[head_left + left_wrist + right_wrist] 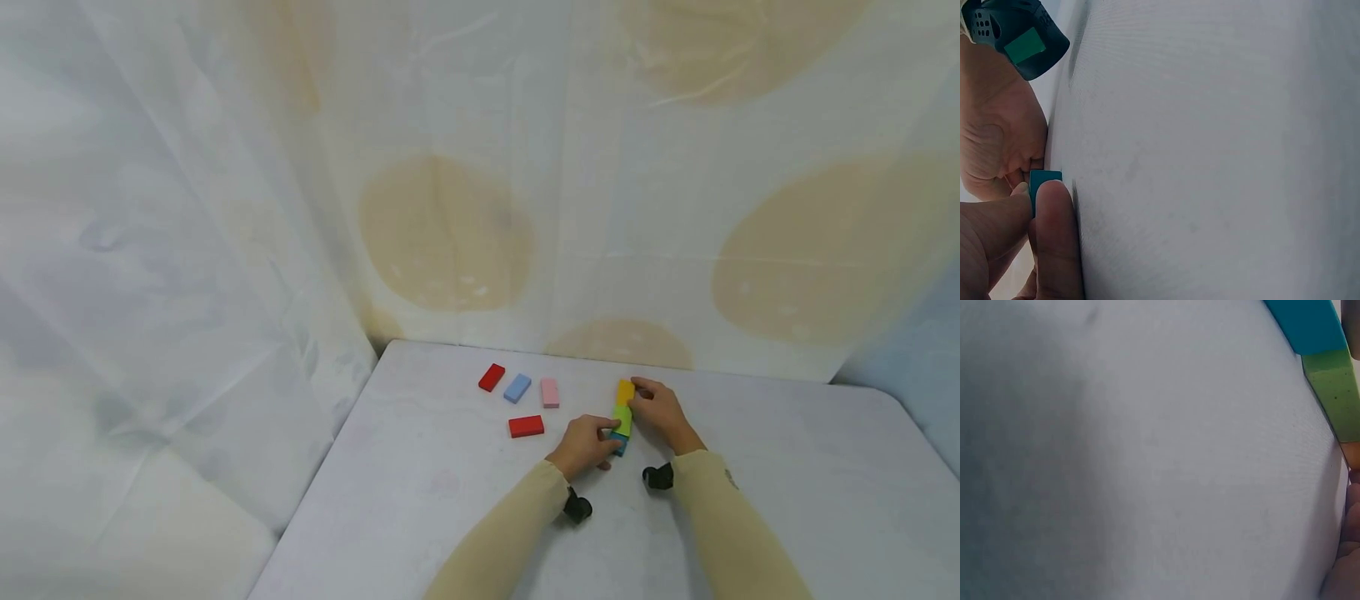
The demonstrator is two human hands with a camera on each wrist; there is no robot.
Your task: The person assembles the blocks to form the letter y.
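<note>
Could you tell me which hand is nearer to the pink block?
The left hand, below and right of the pink block; the right hand lies farther right.

Blocks [622,414] matt, smooth painted wood; table [787,492] matt white, faintly textured

Both arms are covered by long, close-fitting sleeves of a pale beige cloth, the left sleeve [501,537] and the right sleeve [731,533] ending at the wrists. A small faint mark is seen on the right sleeve near the cuff. A small black device is strapped under each wrist, the left one [577,507] and the right one [659,477]. On the left wrist a dark perforated strap [1013,28] bearing a green square patch is shown. Both hands are bare.
</note>
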